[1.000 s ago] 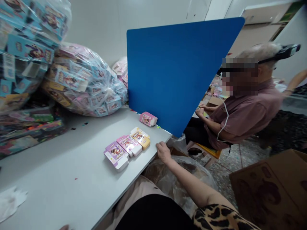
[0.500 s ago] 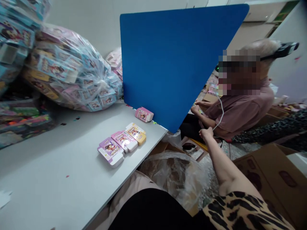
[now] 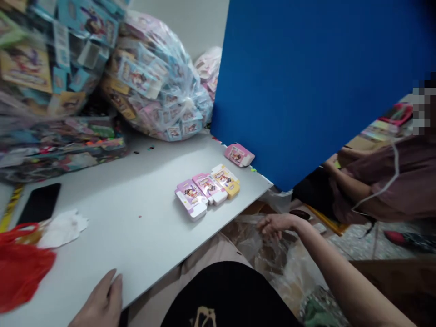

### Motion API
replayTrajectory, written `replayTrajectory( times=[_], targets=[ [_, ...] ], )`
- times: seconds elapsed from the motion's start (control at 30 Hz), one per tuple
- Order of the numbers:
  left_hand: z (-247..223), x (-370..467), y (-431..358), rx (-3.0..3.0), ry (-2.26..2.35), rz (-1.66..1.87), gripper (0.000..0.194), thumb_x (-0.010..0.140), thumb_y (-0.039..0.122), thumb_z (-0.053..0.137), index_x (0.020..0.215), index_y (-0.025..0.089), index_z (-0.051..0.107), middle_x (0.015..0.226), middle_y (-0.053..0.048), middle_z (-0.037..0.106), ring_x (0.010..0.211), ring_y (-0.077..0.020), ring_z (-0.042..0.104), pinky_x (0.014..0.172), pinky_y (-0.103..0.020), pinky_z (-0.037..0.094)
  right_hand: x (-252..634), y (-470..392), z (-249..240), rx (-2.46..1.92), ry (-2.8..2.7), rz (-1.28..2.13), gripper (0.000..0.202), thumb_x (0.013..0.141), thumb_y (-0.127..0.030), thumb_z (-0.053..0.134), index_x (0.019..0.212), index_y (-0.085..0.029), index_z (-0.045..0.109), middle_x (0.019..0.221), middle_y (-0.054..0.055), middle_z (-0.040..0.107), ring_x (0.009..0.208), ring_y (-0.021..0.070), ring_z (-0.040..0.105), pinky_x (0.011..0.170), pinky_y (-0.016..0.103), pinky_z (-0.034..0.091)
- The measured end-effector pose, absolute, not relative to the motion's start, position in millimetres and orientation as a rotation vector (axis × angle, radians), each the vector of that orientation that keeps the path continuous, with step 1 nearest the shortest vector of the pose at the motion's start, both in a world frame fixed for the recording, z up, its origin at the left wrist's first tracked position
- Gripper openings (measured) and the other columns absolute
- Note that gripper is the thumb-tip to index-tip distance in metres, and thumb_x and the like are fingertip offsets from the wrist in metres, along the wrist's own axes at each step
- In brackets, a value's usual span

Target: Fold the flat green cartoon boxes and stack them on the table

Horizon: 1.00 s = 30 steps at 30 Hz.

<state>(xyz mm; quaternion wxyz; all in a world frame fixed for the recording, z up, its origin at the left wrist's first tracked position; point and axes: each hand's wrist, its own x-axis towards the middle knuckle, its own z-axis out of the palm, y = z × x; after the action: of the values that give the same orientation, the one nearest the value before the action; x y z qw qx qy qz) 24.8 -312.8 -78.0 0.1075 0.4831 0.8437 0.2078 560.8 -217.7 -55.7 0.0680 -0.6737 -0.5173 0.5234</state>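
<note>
My left hand (image 3: 102,297) rests at the table's near edge, fingers stretched out and holding nothing. Over a clear plastic bag (image 3: 269,250) beside the table, my right hand (image 3: 277,225) reaches down with loosely bent fingers apart; whether they touch the plastic I cannot tell. Three small printed boxes lie in a row on the table: a purple box (image 3: 191,198), a pink box (image 3: 209,187) and a yellow box (image 3: 225,180). Another pink box (image 3: 239,155) lies on its side against the blue divider (image 3: 299,91).
Big clear bags of boxes (image 3: 153,86) are piled at the back left of the white table (image 3: 136,254). A black phone (image 3: 40,202), crumpled tissue (image 3: 64,228) and a red plastic bag (image 3: 23,272) lie at left. Beyond the divider sits a person (image 3: 371,181) in a mauve shirt.
My right hand has drawn back from near the seated person to above the clear bag. My left hand has come into view. The camera has turned, shifting the scene rightward.
</note>
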Motion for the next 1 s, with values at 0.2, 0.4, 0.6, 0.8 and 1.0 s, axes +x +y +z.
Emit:
replayTrajectory(
  times=[0.2, 0.4, 0.6, 0.8, 1.0],
  targets=[
    [-70.7, 46.3, -304.6, 1.43, 2.606, 0.513, 0.047, 0.09, 0.05, 0.04, 0.107, 0.02, 0.072, 0.121, -0.009, 0.071, 0.103, -0.0287, 0.065, 0.082, -0.036, 0.047, 478.0, -182.8, -43.5, -1.659, -1.789, 1.113, 0.034, 0.083, -0.039, 0.055, 0.106, -0.021, 0.072, 0.088, 0.006, 0.07, 0.082, 0.0216, 0.065, 0.077, 0.034, 0.053],
    [-72.8, 51.9, -312.1, 1.583, 2.603, 0.59, 0.041, 0.092, 0.044, 0.042, 0.102, 0.018, 0.072, 0.112, -0.01, 0.074, 0.099, -0.0262, 0.066, 0.077, -0.031, 0.044, 461.7, -127.2, -71.7, -1.869, -1.638, 0.303, 0.047, 0.084, -0.037, 0.05, 0.125, -0.016, 0.059, 0.123, 0.017, 0.062, 0.117, 0.0335, 0.053, 0.096, 0.046, 0.045],
    [-63.5, 49.4, -303.0, 1.268, 2.586, 0.542, 0.036, 0.085, 0.048, 0.051, 0.098, 0.022, 0.073, 0.095, -0.007, 0.074, 0.083, -0.0232, 0.065, 0.074, -0.032, 0.047, 473.2, -101.6, -103.3, -1.967, -1.501, 0.552, 0.06, 0.083, -0.049, 0.054, 0.134, -0.017, 0.053, 0.13, 0.017, 0.059, 0.12, 0.0342, 0.054, 0.098, 0.045, 0.045],
    [-50.8, 115.4, -269.2, 1.227, 2.099, 0.931, 0.058, 0.074, 0.055, 0.061, 0.116, 0.016, 0.067, 0.095, -0.006, 0.07, 0.069, -0.0166, 0.059, 0.072, -0.031, 0.053, 472.4, -108.8, -122.1, -1.823, -1.488, 0.469, 0.067, 0.089, -0.055, 0.046, 0.142, -0.015, 0.045, 0.141, 0.017, 0.051, 0.131, 0.0322, 0.047, 0.108, 0.048, 0.039],
    [-44.9, 186.0, -198.3, 1.19, 1.743, 0.86, 0.079, 0.083, 0.055, 0.059, 0.147, 0.015, 0.04, 0.138, -0.018, 0.055, 0.084, -0.0173, 0.066, 0.079, -0.034, 0.055, 471.5, -112.9, -125.9, -1.768, -1.28, 0.578, 0.074, 0.09, -0.06, 0.04, 0.145, -0.011, 0.04, 0.137, 0.019, 0.055, 0.124, 0.0308, 0.053, 0.103, 0.044, 0.042]
  ],
)
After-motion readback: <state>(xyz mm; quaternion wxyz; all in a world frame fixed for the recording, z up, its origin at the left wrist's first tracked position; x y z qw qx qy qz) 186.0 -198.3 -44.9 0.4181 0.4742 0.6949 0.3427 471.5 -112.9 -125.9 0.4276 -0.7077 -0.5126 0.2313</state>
